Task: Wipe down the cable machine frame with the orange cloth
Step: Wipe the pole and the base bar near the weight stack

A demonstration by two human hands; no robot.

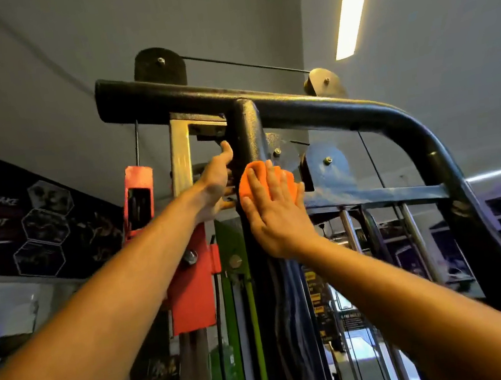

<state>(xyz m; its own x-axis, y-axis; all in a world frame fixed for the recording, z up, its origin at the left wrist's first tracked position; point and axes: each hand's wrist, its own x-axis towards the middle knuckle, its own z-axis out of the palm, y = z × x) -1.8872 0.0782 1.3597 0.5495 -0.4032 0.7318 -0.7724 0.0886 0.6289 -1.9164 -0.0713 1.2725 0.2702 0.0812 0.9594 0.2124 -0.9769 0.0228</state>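
The cable machine frame is black painted tube, with a top bar that curves down on the right and a central upright post. The orange cloth lies flat against that post, high up. My right hand presses it there with straight, spread fingers. My left hand reaches to the left side of the same post, thumb up, fingers wrapped behind the post and mostly hidden.
A red bracket and a pale metal upright stand left of the post, with a green part between. Pulleys and chrome guide rods sit to the right. A dark wall poster hangs at left.
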